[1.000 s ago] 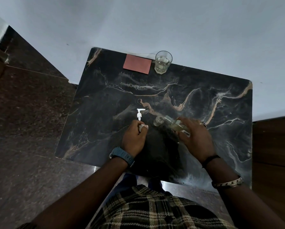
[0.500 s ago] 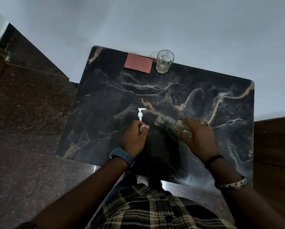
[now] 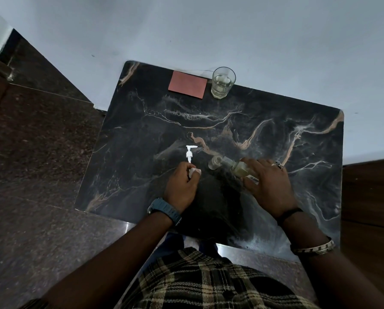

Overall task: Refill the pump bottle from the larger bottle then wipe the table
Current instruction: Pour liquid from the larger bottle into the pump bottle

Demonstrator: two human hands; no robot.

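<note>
Both hands are working near the table's (image 3: pixel 142 121) near edge: the left hand (image 3: pixel 180 186) is closing around the small pump bottle (image 3: pixel 190 160), its white pump head still on, while the right hand (image 3: pixel 268 186) is gripping the larger bottle (image 3: pixel 233 167), tipped with its neck pointing left. I'm judging that liquid could be spilling onto the marble, since the pump bottle isn't yet opened to receive it.
</note>
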